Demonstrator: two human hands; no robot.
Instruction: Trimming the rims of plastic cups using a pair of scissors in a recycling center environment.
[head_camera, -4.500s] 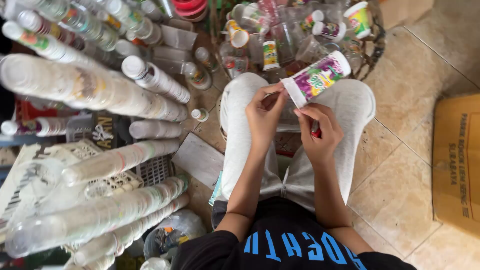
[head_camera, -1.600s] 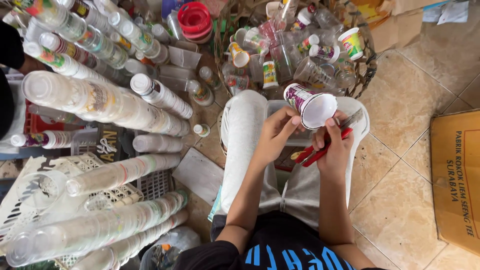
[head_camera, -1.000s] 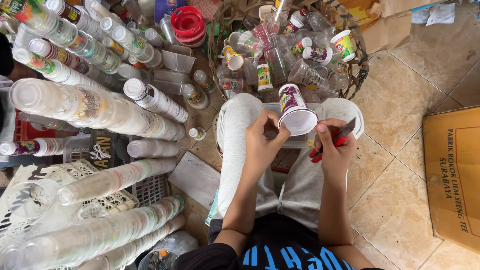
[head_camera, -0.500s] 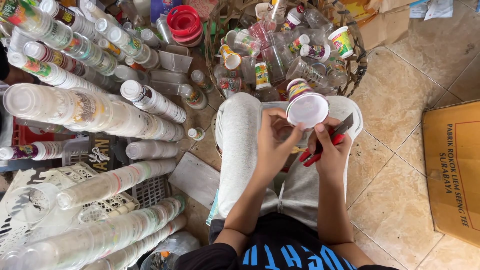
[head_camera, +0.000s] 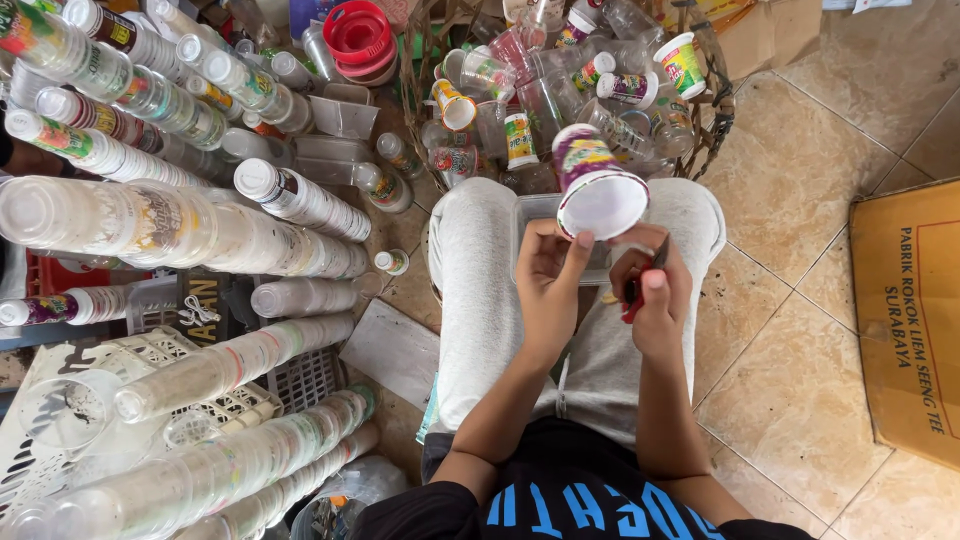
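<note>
I sit with my knees in grey trousers, looking down at my lap. My left hand (head_camera: 548, 268) pinches the rim of a printed plastic cup (head_camera: 595, 180) with a purple and green label, its white open mouth turned toward me. My right hand (head_camera: 652, 296) is closed around a small red-handled cutter (head_camera: 640, 287) just below the cup's rim. A clear plastic tray (head_camera: 535, 215) lies across my knees under the cup.
A wire basket (head_camera: 712, 118) of loose used cups stands beyond my knees. Long stacks of nested clear cups (head_camera: 170, 225) lie on the left over white crates (head_camera: 120, 360). Red lids (head_camera: 358, 35) sit at the top. A cardboard box (head_camera: 908, 310) rests on the tiled floor at right.
The cup has been turned from lying sideways to mouth-toward-me and lifted slightly. My right hand with the cutter has come up close under its rim.
</note>
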